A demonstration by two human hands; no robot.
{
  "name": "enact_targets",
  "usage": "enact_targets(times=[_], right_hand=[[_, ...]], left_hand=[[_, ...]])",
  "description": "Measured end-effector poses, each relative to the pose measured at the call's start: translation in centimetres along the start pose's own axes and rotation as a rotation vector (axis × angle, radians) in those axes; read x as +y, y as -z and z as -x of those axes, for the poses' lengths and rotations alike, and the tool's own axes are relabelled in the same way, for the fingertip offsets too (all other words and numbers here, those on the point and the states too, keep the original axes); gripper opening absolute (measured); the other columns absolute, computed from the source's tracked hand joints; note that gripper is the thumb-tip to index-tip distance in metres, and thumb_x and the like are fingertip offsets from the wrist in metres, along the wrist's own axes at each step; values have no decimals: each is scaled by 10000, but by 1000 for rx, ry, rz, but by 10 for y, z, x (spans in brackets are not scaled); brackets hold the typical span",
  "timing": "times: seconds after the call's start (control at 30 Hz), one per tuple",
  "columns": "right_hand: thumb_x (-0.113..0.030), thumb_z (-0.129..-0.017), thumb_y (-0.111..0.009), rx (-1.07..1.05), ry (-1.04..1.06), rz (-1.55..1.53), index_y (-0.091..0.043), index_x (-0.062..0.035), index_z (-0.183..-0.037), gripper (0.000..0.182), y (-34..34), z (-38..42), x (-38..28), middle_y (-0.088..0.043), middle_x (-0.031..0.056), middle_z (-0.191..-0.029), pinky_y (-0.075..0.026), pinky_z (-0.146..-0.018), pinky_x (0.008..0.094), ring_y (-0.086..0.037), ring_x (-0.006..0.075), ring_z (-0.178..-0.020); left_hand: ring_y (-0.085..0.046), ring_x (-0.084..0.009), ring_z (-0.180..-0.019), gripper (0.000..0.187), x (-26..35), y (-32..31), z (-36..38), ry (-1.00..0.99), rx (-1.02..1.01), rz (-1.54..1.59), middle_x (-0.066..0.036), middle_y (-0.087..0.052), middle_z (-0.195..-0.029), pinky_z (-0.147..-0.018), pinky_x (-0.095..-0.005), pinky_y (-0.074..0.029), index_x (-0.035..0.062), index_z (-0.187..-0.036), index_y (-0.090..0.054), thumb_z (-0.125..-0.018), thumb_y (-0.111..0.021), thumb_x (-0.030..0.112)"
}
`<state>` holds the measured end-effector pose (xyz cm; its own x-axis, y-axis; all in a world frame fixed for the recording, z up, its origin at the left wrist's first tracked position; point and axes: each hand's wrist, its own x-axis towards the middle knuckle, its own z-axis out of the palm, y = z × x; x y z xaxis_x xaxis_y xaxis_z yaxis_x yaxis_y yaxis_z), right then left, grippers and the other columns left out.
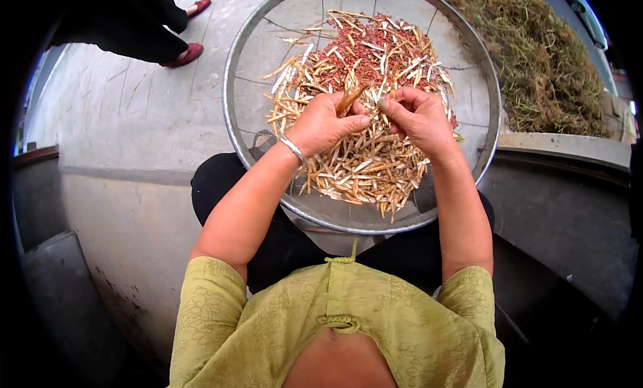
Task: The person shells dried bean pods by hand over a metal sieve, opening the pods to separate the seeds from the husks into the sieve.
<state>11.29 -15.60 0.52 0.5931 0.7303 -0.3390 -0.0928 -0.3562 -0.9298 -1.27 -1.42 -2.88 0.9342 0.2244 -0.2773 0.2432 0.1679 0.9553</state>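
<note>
A round metal-rimmed mesh sieve (231, 100) rests over my lap. Dry tan bean pods (362, 167) are heaped in its middle and near part, with red beans (358, 50) among husks on the far side. Over the heap, my left hand (329, 122), with a silver bracelet at the wrist, is closed round a few dry pods (349, 100). Close beside it on the right, my right hand (420, 120) has thumb and fingers pinched together at a thin pod (393, 83).
At the upper left stands a person in black trousers (127, 26) and red shoes (185, 55). A large pile of dried plants (542, 66) lies beyond the sieve at the upper right, behind a low concrete edge (569, 147).
</note>
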Motion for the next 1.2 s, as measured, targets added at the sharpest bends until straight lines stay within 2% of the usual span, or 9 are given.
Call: enact_targets(times=[0.1, 0.37, 0.53, 0.63, 0.67, 0.77, 0.97, 1.03, 1.2], right_hand=[[-199, -806, -648, -66, -6, -182, -592, -51, -783, 161, 2, -3, 8, -556, -28, -628, -376, -411, 155, -502, 27, -492], [-179, -798, -654, -136, -11, -172, -590, -47, -771, 149, -8, -1, 8, -553, -25, -626, -395, -440, 160, -513, 34, -513], [-204, -813, -637, -60, 17, -325, -568, -37, -891, 197, -17, 1, 5, -586, 10, -681, -376, -410, 153, -531, 46, -512], [-231, -822, -625, -133, -84, -204, -553, -30, -943, 246, -19, 4, -1, -613, 37, -730, -362, -387, 152, -551, 57, -511], [-203, -808, -637, -183, -134, -210, -556, -41, -845, 185, -22, 8, -4, -632, 54, -741, -348, -386, 159, -567, 71, -510], [-168, -819, -623, -170, -55, -236, -562, -20, -795, 162, -35, 9, 6, -595, 25, -652, -367, -403, 172, -531, 53, -491], [-125, -806, -638, -93, -6, -300, -577, -19, -772, 127, -38, 4, 14, -550, -11, -603, -367, -418, 170, -462, 32, -462], [-126, -804, -642, -91, -20, -329, -580, -21, -775, 126, -37, 8, 6, -551, -14, -606, -363, -418, 167, -460, 29, -465], [-146, -803, -648, -102, 18, -324, -585, -29, -780, 135, -38, 6, 15, -554, -18, -621, -353, -419, 159, -454, 23, -474]], left_hand=[[-511, -61, -658, 137, -2, -1, 0, 24, -34, 77, 14, -569, -715, -625, -208, -420, 48, -817, -578, -798, -649, 163], [-491, -54, -618, 139, -5, -3, 2, 65, 1, 340, 21, -550, -702, -568, -198, -403, 60, -794, -564, -787, -660, 161], [-518, -69, -645, 119, 1, -5, 2, 28, 70, 394, 3, -567, -716, -587, -200, -416, 43, -803, -572, -798, -642, 139], [-549, -88, -655, 110, 10, -9, 3, -2, 157, 474, -17, -579, -718, -584, -208, -436, 37, -808, -559, -818, -613, 132], [-552, -92, -646, 106, 4, -6, 1, 17, 173, 518, -16, -576, -718, -569, -215, -443, 46, -820, -548, -820, -611, 131], [-548, -93, -615, 130, -7, -4, -3, 6, 191, 589, -6, -567, -718, -520, -219, -444, 71, -857, -526, -813, -625, 142], [-523, -70, -589, 130, -3, 0, -2, 70, 189, 601, 16, -556, -699, -488, -188, -390, 85, -819, -549, -795, -651, 161], [-504, -58, -576, 129, -6, 4, -3, 44, 101, 609, 18, -556, -692, -476, -182, -359, 90, -802, -558, -794, -654, 176], [-489, -53, -563, 133, -7, 1, -1, 47, 82, 612, 21, -552, -684, -470, -179, -347, 88, -793, -554, -801, -646, 185]])
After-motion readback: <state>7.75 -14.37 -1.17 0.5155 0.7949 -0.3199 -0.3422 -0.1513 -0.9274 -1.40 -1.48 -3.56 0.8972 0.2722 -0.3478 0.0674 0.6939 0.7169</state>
